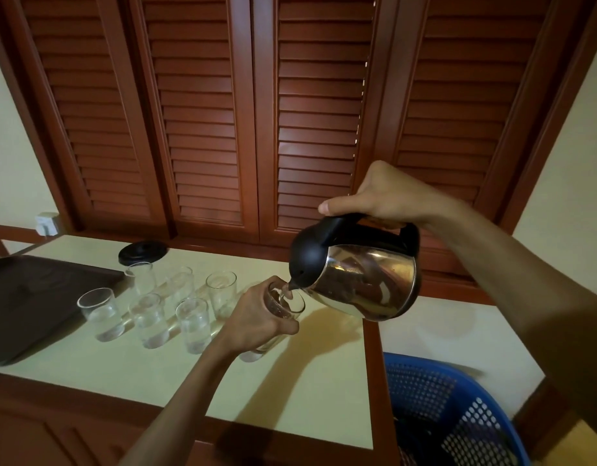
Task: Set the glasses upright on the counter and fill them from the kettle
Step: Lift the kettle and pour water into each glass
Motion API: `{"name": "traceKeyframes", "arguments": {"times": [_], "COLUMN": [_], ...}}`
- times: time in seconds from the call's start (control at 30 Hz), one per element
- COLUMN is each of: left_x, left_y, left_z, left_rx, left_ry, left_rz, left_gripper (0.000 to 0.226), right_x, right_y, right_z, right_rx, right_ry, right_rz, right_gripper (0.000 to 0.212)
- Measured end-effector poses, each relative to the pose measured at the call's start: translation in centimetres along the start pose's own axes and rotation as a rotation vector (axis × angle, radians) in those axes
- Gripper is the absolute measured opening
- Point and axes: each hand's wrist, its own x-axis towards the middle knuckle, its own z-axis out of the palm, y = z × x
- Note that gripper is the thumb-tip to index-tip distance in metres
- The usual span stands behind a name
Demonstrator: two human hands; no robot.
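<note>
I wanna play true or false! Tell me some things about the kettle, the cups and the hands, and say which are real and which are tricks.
1. The right hand holds the kettle by its black handle. True.
2. The kettle stands flat on the counter. False: it is tipped, its spout at the held glass.
3. The left hand grips that glass. True.
4. The other glasses lie on their sides. False: six stand upright.
5. The basket is red. False: it is blue.
</note>
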Motion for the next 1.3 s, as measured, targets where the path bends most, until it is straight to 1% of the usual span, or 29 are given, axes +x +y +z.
{"name": "traceKeyframes", "arguments": {"times": [0.13, 0.47, 0.6, 0.77, 1.0, 1.3], "left_x": [-0.5, -1.3, -1.6, -1.8, -2.3, -2.5], "left_y": [-0.2, -1.1, -1.2, -1.1, -1.1, -1.1], "left_z": [0.5, 0.3, 0.0, -0.1, -0.2, -0.3], "left_rx": [-0.016, -0.086, -0.062, -0.064, -0.073, -0.055], "left_ry": [0.003, 0.032, 0.026, 0.035, 0.028, 0.027], "left_rz": [-0.016, -0.065, -0.058, -0.065, -0.06, -0.046], "left_gripper": [0.043, 0.042, 0.041, 0.044, 0.042, 0.041], "right_x": [0.1, -0.5, -0.6, -0.8, -1.1, -1.3], "right_y": [-0.7, -2.3, -2.8, -3.3, -3.9, -4.6], "right_z": [0.1, -0.4, -0.6, -1.1, -1.7, -2.6], "right_rx": [-0.046, -0.081, -0.089, -0.094, -0.105, -0.132], "right_ry": [-0.016, -0.065, -0.06, -0.065, -0.054, -0.03], "right_rz": [0.006, 0.048, 0.066, 0.064, 0.066, 0.063], "right_gripper": [0.069, 0.063, 0.063, 0.056, 0.059, 0.055]}}
